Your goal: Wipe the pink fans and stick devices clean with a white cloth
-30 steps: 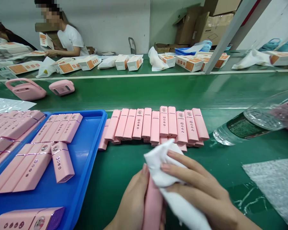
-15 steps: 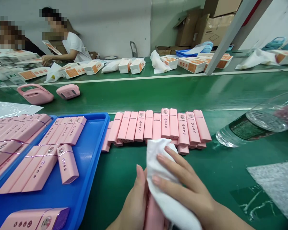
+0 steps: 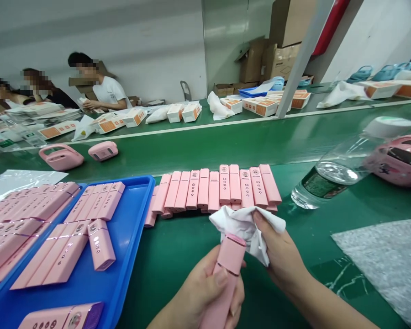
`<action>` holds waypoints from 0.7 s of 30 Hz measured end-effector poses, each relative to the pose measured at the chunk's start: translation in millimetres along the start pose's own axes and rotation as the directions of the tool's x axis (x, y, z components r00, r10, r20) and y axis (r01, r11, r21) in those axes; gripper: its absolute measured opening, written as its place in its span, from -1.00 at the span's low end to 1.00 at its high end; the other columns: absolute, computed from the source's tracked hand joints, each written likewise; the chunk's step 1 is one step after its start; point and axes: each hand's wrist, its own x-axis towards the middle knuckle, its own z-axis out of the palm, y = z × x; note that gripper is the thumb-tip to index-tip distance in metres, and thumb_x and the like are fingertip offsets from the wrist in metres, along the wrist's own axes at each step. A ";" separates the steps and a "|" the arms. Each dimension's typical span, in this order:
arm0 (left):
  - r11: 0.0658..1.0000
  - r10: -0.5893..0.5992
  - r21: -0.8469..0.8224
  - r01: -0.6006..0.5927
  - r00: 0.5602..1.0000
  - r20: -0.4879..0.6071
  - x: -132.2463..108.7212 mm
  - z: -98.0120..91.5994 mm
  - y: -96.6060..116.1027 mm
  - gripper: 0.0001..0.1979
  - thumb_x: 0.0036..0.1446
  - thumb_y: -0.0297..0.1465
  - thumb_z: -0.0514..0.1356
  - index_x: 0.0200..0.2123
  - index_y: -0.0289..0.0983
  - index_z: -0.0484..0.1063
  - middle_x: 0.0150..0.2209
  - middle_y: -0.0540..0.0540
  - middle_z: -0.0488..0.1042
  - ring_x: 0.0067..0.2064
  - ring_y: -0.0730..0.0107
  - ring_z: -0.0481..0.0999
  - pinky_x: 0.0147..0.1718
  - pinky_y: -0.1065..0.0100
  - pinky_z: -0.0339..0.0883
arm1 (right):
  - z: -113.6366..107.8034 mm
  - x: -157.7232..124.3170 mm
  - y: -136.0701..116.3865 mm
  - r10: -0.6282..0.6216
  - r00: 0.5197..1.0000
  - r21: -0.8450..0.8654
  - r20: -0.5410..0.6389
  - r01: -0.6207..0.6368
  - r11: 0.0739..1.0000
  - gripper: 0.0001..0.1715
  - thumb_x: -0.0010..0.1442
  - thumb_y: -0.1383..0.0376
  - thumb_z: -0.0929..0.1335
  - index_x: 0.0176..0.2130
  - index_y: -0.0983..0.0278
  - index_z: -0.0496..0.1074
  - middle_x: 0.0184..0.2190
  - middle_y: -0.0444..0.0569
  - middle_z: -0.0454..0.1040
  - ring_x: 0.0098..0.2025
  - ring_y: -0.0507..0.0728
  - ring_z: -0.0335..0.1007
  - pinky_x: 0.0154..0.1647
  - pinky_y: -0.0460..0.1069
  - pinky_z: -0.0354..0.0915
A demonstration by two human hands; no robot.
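My left hand point(image 3: 208, 288) is closed around a pink rectangular handheld device point(image 3: 230, 265) with a thin shiny band near its upper end. A crumpled white cloth point(image 3: 246, 226) is pinched in my right hand point(image 3: 281, 249), just behind and to the right of the device's top. Beyond my hands, a row of similar pink devices point(image 3: 213, 189) lies side by side on the green table point(image 3: 171, 256). To the left, a blue tray point(image 3: 123, 256) carries more of them, some with round icons down the front.
A water bottle point(image 3: 324, 183) stands at the right, near a pink rounded case point(image 3: 404, 160). A grey foam sheet point(image 3: 387, 260) lies at the right edge. Pink speakers point(image 3: 63, 157) sit at the back left. White and orange boxes point(image 3: 192, 111) line the far bench, where several people sit.
The cloth has come off the pink device and now hangs from my right hand, which has turned and moved right. More of the device shows in my left hand. The camera view has shifted.
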 end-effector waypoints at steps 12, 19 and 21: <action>0.949 0.083 0.307 0.068 0.888 -0.452 5.5 7.6 8.5 -0.65 0.08 -0.13 0.14 -0.29 -0.33 0.31 -0.54 0.01 0.33 -0.62 0.60 0.33 -0.69 0.59 0.26 | -2.7 -12.1 -18.0 -0.288 0.881 -0.271 0.376 0.402 0.874 -0.67 0.23 0.26 0.26 -0.03 0.17 0.44 -0.06 -0.04 0.47 -0.03 0.11 0.40 -0.04 -0.12 0.31; 0.815 0.185 0.553 0.174 0.826 -0.533 2.2 16.9 32.8 -0.64 0.03 -0.12 0.16 -0.34 -0.33 0.31 -0.50 0.00 0.30 -0.57 0.57 0.29 -0.63 0.53 0.20 | -16.8 -6.4 -25.9 -0.147 0.918 -0.412 0.369 0.304 0.859 -0.61 0.21 0.10 0.24 -0.26 0.30 0.51 -0.50 -0.09 0.46 -0.50 0.03 0.34 -0.51 -0.16 0.28; 0.729 0.331 0.646 0.226 0.710 -0.621 1.1 25.3 51.8 -0.68 0.07 -0.19 0.09 -0.26 -0.34 0.30 -0.48 -0.02 0.31 -0.52 0.51 0.31 -0.55 0.47 0.24 | -18.2 -6.6 -25.5 -0.173 0.925 -0.420 0.338 0.312 0.852 -0.59 0.19 0.07 0.25 -0.33 0.30 0.52 -0.54 -0.09 0.45 -0.54 0.02 0.32 -0.57 -0.16 0.27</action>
